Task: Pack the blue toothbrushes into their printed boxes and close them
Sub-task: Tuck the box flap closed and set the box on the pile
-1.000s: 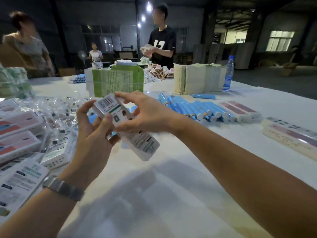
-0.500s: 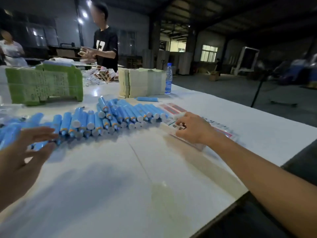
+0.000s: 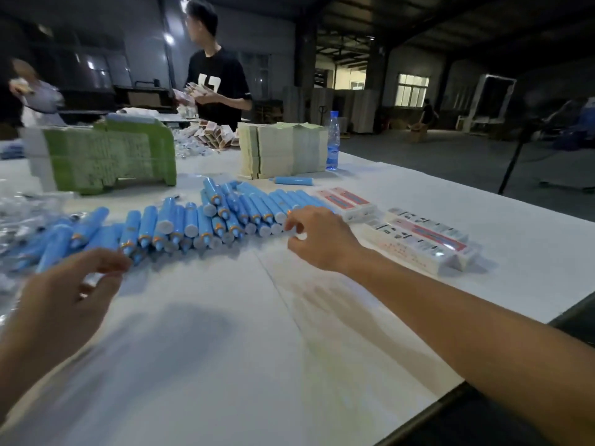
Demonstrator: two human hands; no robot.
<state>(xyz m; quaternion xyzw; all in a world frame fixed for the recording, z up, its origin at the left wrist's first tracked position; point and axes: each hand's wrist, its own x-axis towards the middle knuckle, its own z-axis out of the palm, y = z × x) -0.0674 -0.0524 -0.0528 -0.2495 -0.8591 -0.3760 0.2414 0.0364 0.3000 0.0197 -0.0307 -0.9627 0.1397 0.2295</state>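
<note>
A white, smooth-surfaced table (image 3: 209, 333) is seen from above and behind the hands. The right hand (image 3: 317, 239) is held low over the table with fingers loosely curled; thumb and forefinger tips sit at the white cap end of the nearest tube, but whether a cap is pinched cannot be told. Directly ahead of and to the left of this hand, a row of glossy blue cylindrical toothbrush tubes with white caps and orange collars (image 3: 199, 226) is laid side by side, some stacked on others. Just to the right of the right hand, two pairs of long rectangular white cardboard boxes printed with red stripes (image 3: 418, 241) are laid flat. The left hand (image 3: 64, 300) is blurred, fingers relaxed and slightly curled, hovering at the near left end of the tube row; nothing is gripped. Beyond the tubes, a green printed paper bundle (image 3: 109, 159), a pale banded stack of flat cartons (image 3: 283, 149) and a clear plastic water bottle (image 3: 333, 140) are noted.
</note>
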